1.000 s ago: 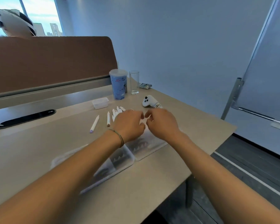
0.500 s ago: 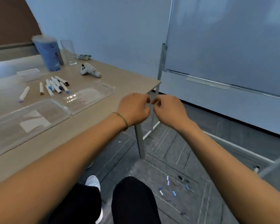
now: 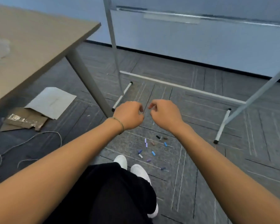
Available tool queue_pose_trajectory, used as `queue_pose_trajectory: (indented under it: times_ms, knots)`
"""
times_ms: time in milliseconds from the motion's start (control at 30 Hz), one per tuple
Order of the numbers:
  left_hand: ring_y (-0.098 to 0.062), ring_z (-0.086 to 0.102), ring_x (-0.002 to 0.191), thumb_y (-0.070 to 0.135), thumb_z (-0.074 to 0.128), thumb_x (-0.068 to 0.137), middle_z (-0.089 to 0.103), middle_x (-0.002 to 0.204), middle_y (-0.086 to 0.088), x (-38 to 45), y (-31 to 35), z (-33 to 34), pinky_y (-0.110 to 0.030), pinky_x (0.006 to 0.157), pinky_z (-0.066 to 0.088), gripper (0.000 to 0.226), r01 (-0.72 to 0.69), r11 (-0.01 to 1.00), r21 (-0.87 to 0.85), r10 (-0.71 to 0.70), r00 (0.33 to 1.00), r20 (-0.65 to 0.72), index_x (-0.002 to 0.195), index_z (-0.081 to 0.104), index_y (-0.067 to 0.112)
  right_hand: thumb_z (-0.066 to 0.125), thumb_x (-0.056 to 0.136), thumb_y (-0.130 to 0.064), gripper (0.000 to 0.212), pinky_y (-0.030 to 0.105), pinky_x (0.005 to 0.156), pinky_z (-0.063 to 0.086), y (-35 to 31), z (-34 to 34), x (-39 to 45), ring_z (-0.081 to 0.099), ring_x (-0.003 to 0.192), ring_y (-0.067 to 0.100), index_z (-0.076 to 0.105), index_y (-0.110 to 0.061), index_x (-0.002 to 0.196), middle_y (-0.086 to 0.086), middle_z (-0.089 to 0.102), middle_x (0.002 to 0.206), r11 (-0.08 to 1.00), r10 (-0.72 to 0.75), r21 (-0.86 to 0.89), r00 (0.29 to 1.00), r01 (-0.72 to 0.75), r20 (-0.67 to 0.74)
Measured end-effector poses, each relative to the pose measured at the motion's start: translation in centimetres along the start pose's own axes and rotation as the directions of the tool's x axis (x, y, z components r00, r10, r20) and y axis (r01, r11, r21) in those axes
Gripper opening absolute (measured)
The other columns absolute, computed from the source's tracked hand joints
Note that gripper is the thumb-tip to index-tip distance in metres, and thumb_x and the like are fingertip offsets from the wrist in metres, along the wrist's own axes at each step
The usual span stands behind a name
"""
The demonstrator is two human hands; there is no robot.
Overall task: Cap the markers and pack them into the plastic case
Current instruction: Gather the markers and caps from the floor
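Both hands hang in the air over the grey carpet floor (image 3: 200,159), off the corner of the bench (image 3: 39,38). The left hand (image 3: 128,114) has its fingers curled in, and nothing shows in its grip. The right hand (image 3: 166,114) is just beside it, apart by a narrow gap, fingers also curled; a small pale thing may sit at its fingertips (image 3: 152,106), but the grip cannot be told for sure.

The marker caps (image 3: 149,149) lie scattered on the floor below the hands, nearer the person, in a loose cluster: purple, blue, brown, black and white ones, well apart from either grip. 2 white shoes (image 3: 132,165) stand just beside the cluster, with dark trousers (image 3: 113,194) above them.

Left of the hands, under the bench, lie a grey sheet (image 3: 50,102) and torn cardboard (image 3: 23,120), with a thin cord (image 3: 23,143) looping nearby. A whiteboard stand (image 3: 184,89) rises beyond the hands.
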State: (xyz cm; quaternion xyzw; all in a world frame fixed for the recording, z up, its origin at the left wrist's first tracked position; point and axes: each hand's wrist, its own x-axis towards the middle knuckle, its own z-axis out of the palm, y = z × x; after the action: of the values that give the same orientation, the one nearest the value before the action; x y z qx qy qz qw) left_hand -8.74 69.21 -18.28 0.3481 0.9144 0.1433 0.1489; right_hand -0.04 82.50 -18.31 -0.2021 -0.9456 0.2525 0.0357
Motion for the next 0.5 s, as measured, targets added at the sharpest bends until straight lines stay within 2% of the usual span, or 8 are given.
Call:
queue_pose_trajectory:
  times_ms: [200, 333, 500]
  knots:
    - [-0.028, 0.065, 0.097, 0.028, 0.056, 0.092, 0.072, 0.107, -0.004, 6.2, -5.3, 11.2, -0.038, 0.083, 0.055, 0.023, 0.073, 0.997, -0.027, -0.067, 0.977, 0.204, 0.109, 0.069, 0.02, 0.052, 0.093, -0.017, 0.027, 0.036, 0.077, 0.053, 7.6, 10.6, 3.7, 0.068, 0.097, 0.027, 0.074, -0.019, 0.109, 0.004, 0.076, 0.101, 0.991, 0.13, 0.0, 0.978, -0.132, 0.165]
    - [-0.033, 0.065, 0.089, 0.025, 0.054, 0.09, 0.072, 0.097, -0.008, 10.0, -9.4, 19.5, -0.041, 0.079, 0.056, 0.018, 0.096, 0.995, 0.042, -0.104, 0.934, 0.342, 0.098, 0.069, 0.019, 0.055, 0.092, -0.019, 0.025, 0.04, 0.083, 0.055, 12.5, 18.0, 6.0, 0.068, 0.101, 0.029, 0.074, -0.022, 0.108, 0.004, 0.076, 0.105, 0.974, 0.22, -0.014, 0.932, -0.225, 0.29]
    - [-0.035, 0.064, 0.093, 0.022, 0.054, 0.091, 0.069, 0.104, -0.012, 13.2, -14.0, 29.2, -0.04, 0.08, 0.055, 0.022, 0.124, 0.982, 0.139, -0.175, 0.868, 0.464, 0.107, 0.067, 0.014, 0.054, 0.092, -0.018, 0.024, 0.039, 0.076, 0.055, 17.9, 26.1, 8.1, 0.069, 0.093, 0.031, 0.075, -0.02, 0.102, 0.007, 0.077, 0.102, 0.952, 0.296, -0.061, 0.857, -0.299, 0.422]
